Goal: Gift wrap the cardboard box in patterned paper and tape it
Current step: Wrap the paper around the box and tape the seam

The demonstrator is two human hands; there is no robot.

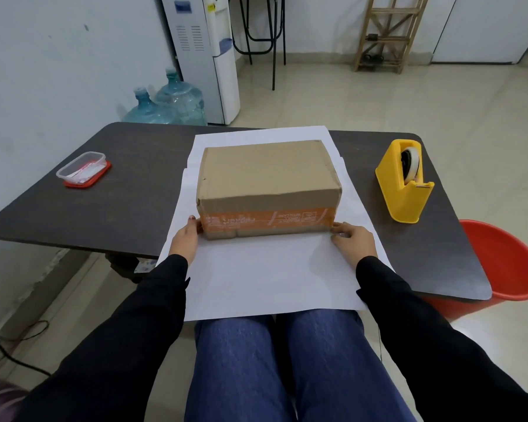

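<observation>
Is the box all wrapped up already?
No, the cardboard box sits bare on top of the flat paper, with none folded over it.

Dark worktop (128, 208), rounded corners. A white paper sheet (265, 269) is spread across the middle and overhangs the near edge. A yellow tape dispenser (404, 187) is parked right of it, and a clear plastic container (81, 169) with a red lid is set well off to the left.
</observation>
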